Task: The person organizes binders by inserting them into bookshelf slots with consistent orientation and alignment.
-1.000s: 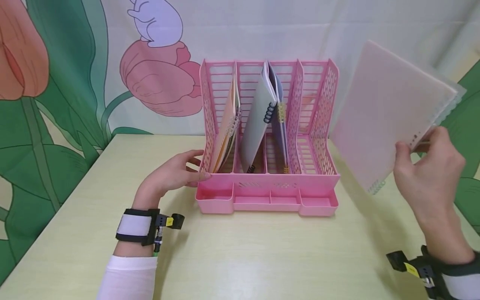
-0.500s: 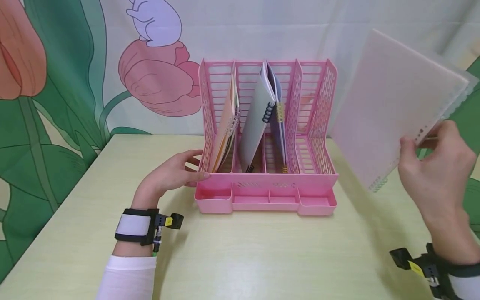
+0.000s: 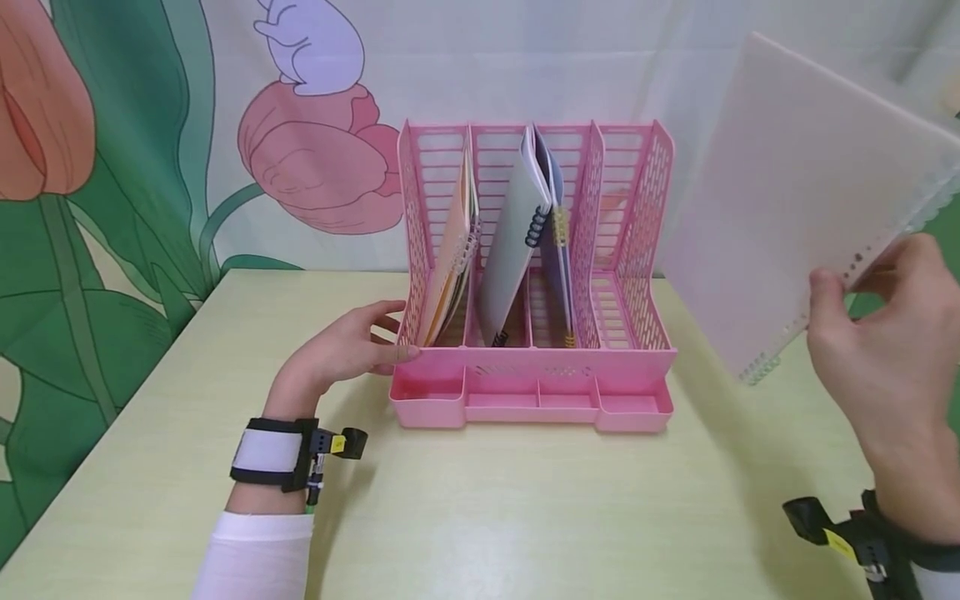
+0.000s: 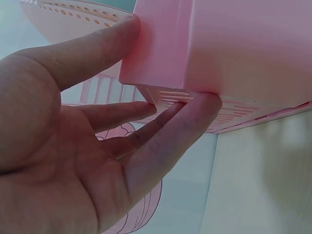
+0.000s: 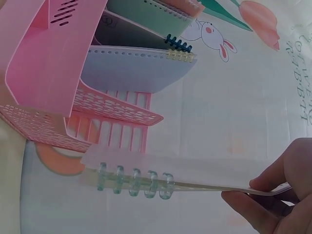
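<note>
A pink desk file organizer point(image 3: 532, 362) stands on the table. My left hand point(image 3: 337, 346) grips its left side; in the left wrist view the thumb lies on one face and several fingers touch around the corner. At the right, my right hand point(image 3: 892, 333) pinches a pale translucent-covered notebook point(image 3: 795, 200) by its bound edge and holds it tilted, raised beside the organizer. Clear green binding rings point(image 5: 136, 181) show in the right wrist view. Between the organizer's dividers stand a peach notebook point(image 3: 447, 275), a grey notebook point(image 3: 510, 258) with black rings and a blue notebook point(image 3: 564, 283) with yellow rings.
The organizer has a pink divider point(image 3: 596, 233) left of its rightmost slot and a row of small trays point(image 3: 570, 414) along its front. A light wooden table point(image 3: 480, 517) lies underneath. Behind hangs a cloth point(image 3: 322, 208) printed with flowers and a rabbit.
My right hand has moved right and slightly up with the pale notebook, whose upper corner now sits higher. The left hand and the organizer stay nearly where they were.
</note>
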Available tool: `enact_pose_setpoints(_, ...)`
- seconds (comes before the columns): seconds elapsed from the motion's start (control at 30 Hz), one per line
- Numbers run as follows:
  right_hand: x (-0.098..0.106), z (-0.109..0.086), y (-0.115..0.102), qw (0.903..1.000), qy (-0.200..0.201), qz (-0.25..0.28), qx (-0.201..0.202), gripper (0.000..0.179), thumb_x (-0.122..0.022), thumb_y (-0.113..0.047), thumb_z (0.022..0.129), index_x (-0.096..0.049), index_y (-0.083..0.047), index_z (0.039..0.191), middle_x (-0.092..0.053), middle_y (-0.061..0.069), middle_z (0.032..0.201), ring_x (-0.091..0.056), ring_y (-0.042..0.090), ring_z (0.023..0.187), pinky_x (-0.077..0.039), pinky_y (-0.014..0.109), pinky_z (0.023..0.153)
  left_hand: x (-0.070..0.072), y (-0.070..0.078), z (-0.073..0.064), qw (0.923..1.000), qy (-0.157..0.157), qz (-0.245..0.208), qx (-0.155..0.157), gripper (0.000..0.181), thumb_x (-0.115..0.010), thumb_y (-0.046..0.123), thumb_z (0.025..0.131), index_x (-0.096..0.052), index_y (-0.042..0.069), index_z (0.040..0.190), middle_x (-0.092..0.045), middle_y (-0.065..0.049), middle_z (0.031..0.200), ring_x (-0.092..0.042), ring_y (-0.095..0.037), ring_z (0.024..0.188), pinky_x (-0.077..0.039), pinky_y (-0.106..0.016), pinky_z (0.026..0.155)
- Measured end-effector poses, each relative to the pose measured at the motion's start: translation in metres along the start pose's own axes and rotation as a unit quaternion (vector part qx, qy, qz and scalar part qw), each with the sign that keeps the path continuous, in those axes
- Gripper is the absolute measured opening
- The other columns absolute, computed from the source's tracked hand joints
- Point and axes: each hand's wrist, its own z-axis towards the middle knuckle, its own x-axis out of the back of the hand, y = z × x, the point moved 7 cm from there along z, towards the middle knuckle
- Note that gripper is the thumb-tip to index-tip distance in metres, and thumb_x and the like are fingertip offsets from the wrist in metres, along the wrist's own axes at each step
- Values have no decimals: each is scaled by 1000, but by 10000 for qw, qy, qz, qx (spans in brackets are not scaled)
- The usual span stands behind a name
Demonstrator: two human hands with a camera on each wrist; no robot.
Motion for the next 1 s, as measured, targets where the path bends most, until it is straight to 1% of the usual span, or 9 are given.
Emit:
enact_pose_setpoints(0.03,0,1,-1,10000,15,52,24,31,-61,3,96,-56,13,125,-65,26,113,-44,-20,85,-30,2,61,0,0,0,10000,11,5,15,86,-77,26,93,-28,8,161,-46,-24,144,-62,-37,114,-57,-45,93)
enact_pose_setpoints(0.1,1,2,-4,9999,29,153,55,31,-60,4,96,-56,14,125,-65,23,112,-45,-21,85,-30,2,59,1,0,0,10000,27,21,31,86,-77,26,93,-28,8,161,-45,-24,144,-62,-37,115,-57,-45,93)
enact_pose_setpoints(0.3,-2,6,-13,9994,77,273,189,30,-61,1,96,-57,14,123,-66,21,110,-47,-20,87,-35,8,67,3,0,-1,10000,39,7,37,85,-77,23,93,-28,8,161,-46,-24,144,-60,-38,117,-58,-44,91)
enact_pose_setpoints(0.47,-7,8,-16,9997,126,100,184,27,-64,-1,95,-60,13,117,-65,26,104,-49,-15,86,-33,7,74,1,0,0,10000,3,-34,11,85,-77,23,93,-28,7,161,-45,-25,144,-61,-38,116,-58,-44,91)
enact_pose_setpoints(0.6,-13,10,-16,9998,172,0,48,22,-66,-1,92,-60,14,106,-61,12,86,-48,-18,82,-31,8,74,0,1,0,10000,-3,-30,12,86,-77,23,93,-28,7,161,-45,-25,144,-61,-38,116,-58,-43,91)
enact_pose_setpoints(0.67,-17,12,-15,9999,167,3,17,22,-67,-2,91,-60,14,104,-60,7,83,-42,-24,81,-31,10,73,0,1,0,10000,-4,-24,10,86,-77,23,93,-28,7,161,-45,-25,143,-61,-38,117,-58,-43,91)
enact_pose_setpoints(0.7,-18,13,-15,9999,165,-1,25,22,-67,-3,90,-60,14,103,-59,6,83,-41,-24,81,-30,11,72,0,1,0,10000,-3,-24,12,86,-77,23,93,-28,7,161,-45,-25,144,-60,-38,117,-58,-44,91)
enact_pose_setpoints(0.87,-29,17,-19,9996,165,94,186,20,-65,-3,90,-59,14,100,-63,24,87,-44,-13,81,-30,14,70,-1,0,1,10000,0,-7,36,86,-77,24,93,-28,8,162,-45,-25,144,-62,-38,115,-57,-44,92)
enact_pose_setpoints(1.0,-38,21,-25,9989,123,349,302,19,-64,0,90,-61,12,104,-65,23,88,-49,-2,79,-33,13,72,0,0,1,10000,12,3,31,85,-77,23,93,-28,7,161,-45,-25,144,-61,-38,116,-57,-44,92)
